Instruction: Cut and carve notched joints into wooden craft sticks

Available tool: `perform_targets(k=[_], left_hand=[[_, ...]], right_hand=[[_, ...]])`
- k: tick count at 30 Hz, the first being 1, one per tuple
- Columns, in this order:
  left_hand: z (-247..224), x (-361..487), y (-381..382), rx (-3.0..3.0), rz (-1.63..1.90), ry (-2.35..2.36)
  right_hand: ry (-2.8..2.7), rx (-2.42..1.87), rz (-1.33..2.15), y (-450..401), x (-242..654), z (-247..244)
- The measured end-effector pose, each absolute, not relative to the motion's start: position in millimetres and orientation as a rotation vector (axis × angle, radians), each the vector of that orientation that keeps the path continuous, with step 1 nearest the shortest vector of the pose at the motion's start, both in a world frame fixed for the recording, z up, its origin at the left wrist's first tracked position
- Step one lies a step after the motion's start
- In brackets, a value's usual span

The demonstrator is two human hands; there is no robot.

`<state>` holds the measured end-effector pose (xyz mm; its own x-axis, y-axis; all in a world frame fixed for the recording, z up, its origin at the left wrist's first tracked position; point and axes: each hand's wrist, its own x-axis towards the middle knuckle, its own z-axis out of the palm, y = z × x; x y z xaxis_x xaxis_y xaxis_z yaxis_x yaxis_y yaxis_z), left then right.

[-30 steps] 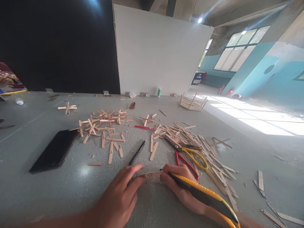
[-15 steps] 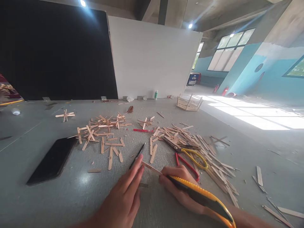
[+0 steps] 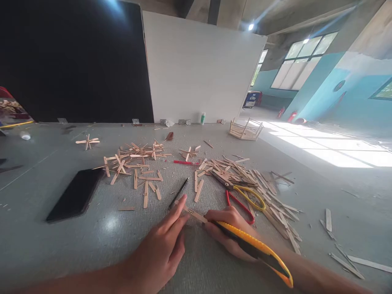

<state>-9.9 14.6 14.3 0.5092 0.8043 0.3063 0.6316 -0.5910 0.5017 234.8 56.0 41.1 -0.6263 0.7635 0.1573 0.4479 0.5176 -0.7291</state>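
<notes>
Between my hands lies a wooden craft stick (image 3: 195, 214) with dark marks on its face. My left hand (image 3: 162, 241) pinches its left end between thumb and fingers. In my right hand (image 3: 228, 228) is a utility knife (image 3: 254, 243) with a curved yellow-and-black handle. The knife's front end is at the stick's right end, and its blade is hidden by my fingers. A black pen (image 3: 179, 193) lies just beyond my left fingertips. Beyond my right hand are yellow-handled scissors (image 3: 251, 196) and a red-handled tool (image 3: 240, 208).
Loose craft sticks (image 3: 263, 192) are heaped at right of centre. Joined stick pieces (image 3: 137, 154) stand further left, near a black phone (image 3: 75, 196). At the back are a stick-built frame (image 3: 245, 130), a small green-and-white bottle (image 3: 202, 118) and upright black and white boards (image 3: 202, 69).
The camera view has tilted down slightly, so the table things sit a little higher in the picture. Both hands keep their holds on the stick and knife, almost in the same place.
</notes>
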Motion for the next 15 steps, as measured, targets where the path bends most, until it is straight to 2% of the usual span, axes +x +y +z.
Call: perform_targets(k=[9, 15], left_hand=[[18.3, -11.5, 17.4, 2.518, 0.576, 1.133], [17.4, -12.8, 16.1, 2.604, 0.739, 1.121]], right_hand=[[-2.034, -1.140, 0.911, 57.0, 239.6, 30.0], [-2.008, -1.133, 0.950, 56.4, 235.9, 30.3]])
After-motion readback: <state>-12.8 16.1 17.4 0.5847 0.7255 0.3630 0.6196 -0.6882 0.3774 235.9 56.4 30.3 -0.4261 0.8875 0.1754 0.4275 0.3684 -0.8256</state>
